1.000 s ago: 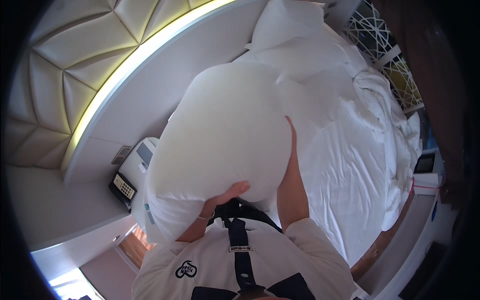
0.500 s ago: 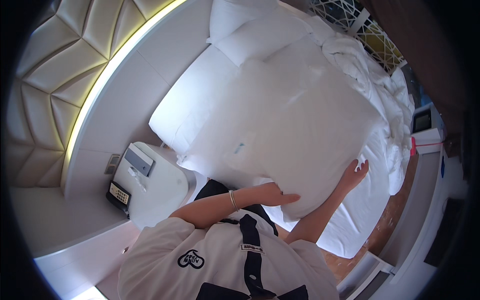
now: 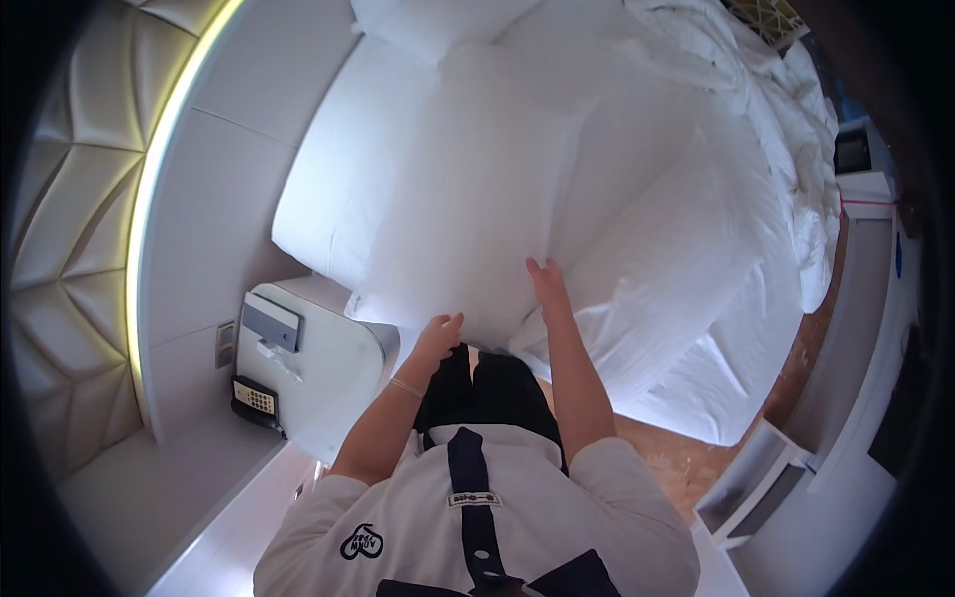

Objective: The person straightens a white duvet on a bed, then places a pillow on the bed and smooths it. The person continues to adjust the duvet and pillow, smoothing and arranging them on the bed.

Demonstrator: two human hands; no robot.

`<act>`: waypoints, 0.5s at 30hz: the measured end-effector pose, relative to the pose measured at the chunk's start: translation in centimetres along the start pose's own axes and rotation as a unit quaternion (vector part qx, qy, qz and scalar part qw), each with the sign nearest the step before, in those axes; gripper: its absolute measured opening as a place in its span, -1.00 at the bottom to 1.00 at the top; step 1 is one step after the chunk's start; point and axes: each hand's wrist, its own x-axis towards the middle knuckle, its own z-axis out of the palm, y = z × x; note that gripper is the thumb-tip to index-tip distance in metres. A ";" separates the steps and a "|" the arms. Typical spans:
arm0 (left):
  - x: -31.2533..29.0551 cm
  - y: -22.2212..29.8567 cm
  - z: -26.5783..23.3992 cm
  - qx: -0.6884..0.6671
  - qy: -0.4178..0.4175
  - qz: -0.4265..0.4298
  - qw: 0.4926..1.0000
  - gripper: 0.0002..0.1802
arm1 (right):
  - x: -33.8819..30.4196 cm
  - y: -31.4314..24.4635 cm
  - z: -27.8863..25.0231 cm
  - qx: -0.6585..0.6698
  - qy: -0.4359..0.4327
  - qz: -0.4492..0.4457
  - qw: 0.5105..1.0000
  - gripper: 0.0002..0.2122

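A large white pillow lies in front of me across the near part of the bed. My left hand is at its near edge, with the fingers bent onto the white cloth. Farther in, my right hand touches the cloth beside a long crease, its fingertips apart. Loose white fabric spreads in folds to the right of that hand. What lies under my palms is hidden.
Another white pillow rests at the far left, and a rumpled duvet runs along the right. A bedside table carries a grey box; a telephone sits by its left edge. A low white shelf unit stands at right.
My right hand has come left and nearer my left hand, away from the right-hand corner. My left hand has drawn back to the left. The pillow has turned and settled lower on the bed.
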 end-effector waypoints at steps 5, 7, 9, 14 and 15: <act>3.1 -2.0 0.1 -0.086 0.080 -0.064 0.991 -0.17 | 5.3 0.2 2.4 -0.005 0.078 0.095 0.992 -0.15; 4.8 -1.9 -0.1 -0.199 0.032 -0.096 0.975 -0.27 | 7.1 0.8 2.9 0.016 0.058 0.144 0.988 -0.18; 7.0 -2.8 -0.8 -0.312 -0.025 -0.091 0.945 -0.30 | 8.7 2.2 3.2 0.029 -0.018 0.152 0.988 -0.24; 7.3 -2.3 -4.5 -0.418 -0.073 -0.139 0.895 -0.09 | 1.8 -6.8 11.1 0.004 -0.048 -0.066 0.997 -0.64; 6.0 -0.3 -6.1 -0.447 -0.066 -0.115 0.885 -0.11 | 0.1 -8.8 13.1 -0.037 -0.064 -0.129 0.989 -0.67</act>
